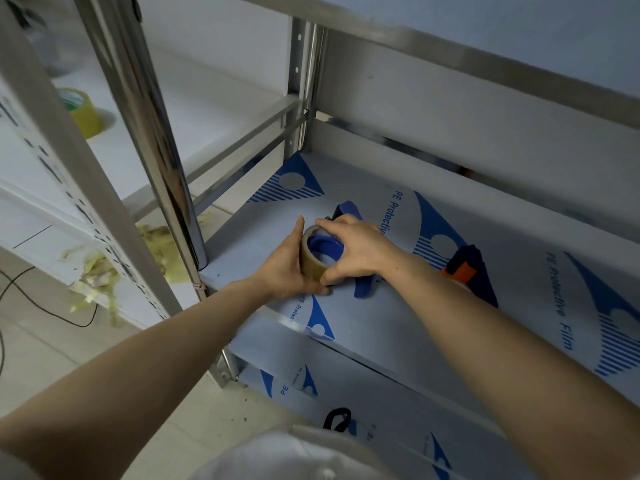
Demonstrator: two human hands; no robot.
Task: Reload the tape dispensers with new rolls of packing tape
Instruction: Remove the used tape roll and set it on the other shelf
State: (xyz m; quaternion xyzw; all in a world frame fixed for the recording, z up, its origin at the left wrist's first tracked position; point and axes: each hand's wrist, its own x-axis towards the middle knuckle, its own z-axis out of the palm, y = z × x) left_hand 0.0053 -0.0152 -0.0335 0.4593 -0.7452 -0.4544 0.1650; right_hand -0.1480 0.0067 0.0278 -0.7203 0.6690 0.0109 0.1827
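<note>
1. While both hands meet on it, the brown tape roll [310, 269] sits over the hub of the blue dispenser [363, 290].
2. The left hand [285, 270] grips the roll's outer side.
3. The right hand [360, 251] clasps its opposite side, above the blue dispenser.
4. The orange-and-black dispenser [464, 268] lies just right of the blue dispenser.
5. The yellowish roll [83, 114] stands well left of the blue dispenser.
</note>
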